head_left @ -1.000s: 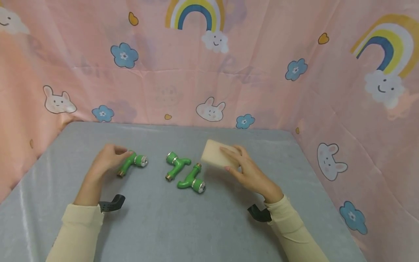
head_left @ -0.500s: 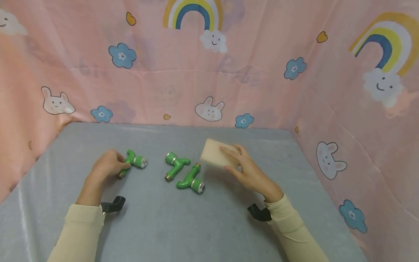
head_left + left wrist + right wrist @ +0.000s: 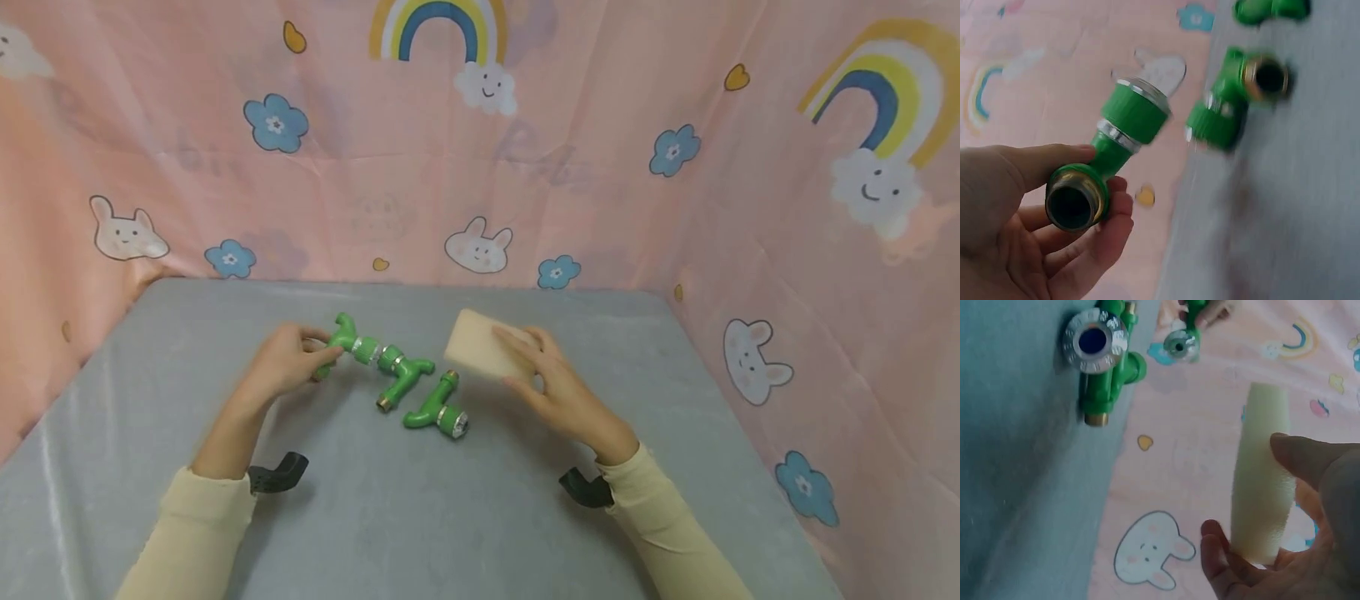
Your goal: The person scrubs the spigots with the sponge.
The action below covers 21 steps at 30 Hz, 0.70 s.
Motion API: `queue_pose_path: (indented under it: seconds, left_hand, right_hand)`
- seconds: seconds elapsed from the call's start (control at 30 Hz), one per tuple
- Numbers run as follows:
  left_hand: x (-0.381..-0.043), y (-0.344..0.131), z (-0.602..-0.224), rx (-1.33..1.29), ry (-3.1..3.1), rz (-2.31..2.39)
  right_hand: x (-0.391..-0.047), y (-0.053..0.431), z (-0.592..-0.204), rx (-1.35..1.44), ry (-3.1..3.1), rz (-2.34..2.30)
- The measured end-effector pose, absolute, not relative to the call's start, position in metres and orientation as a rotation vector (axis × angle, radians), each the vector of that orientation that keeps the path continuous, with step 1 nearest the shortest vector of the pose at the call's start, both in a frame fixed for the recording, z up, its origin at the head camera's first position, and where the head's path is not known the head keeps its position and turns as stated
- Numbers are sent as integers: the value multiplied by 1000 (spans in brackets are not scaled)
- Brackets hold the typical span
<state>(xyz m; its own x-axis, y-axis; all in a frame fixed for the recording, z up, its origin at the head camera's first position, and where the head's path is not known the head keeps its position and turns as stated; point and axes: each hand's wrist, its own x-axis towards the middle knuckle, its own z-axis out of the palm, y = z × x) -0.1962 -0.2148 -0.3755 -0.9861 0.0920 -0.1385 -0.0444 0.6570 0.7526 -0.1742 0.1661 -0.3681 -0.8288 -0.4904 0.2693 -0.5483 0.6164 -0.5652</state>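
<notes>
The green tap [image 3: 343, 337] has a brass-coloured threaded end and a silver-trimmed green knob; it is held raised in the left hand [image 3: 287, 360], knob directed right, spout directed away. The plain cream rectangular block [image 3: 480, 346] is held raised and tilted in the right hand [image 3: 562, 392].

From here I see the left hand [image 3: 1035, 231] gripping a green tap [image 3: 1110, 156], thumb above and fingers beneath, its open threaded brass end facing out and its ribbed knob slanting up and away from the thumb. Right of the hand, a second tap [image 3: 1225, 84], slightly blurred, lies on the grey tabletop [image 3: 1310, 206]; higher up, part of a third tap [image 3: 1266, 11]. Behind the fingers hangs pink cloth [image 3: 1160, 150] with a printed rabbit [image 3: 1163, 72].
</notes>
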Motion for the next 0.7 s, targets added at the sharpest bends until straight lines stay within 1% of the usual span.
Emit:
queue_pose_path:
  seconds: [0.17,0.33,0.5,0.7]
  left_hand:
    - [-190,-173,-374,163,2695,1348]
    - [-183,-142,-381,301,2513,1524]
    - [-176,-129,-384,381,2348,1632]
    - [-170,-125,-380,436,2318,1671]
  right_hand:
    - [-170,151,-373,931,-2662,1026]
    - [-164,140,-378,945,-2631,1026]
    - [-161,136,-380,926,-2635,1011]
    - [-161,135,-378,923,-2625,997]
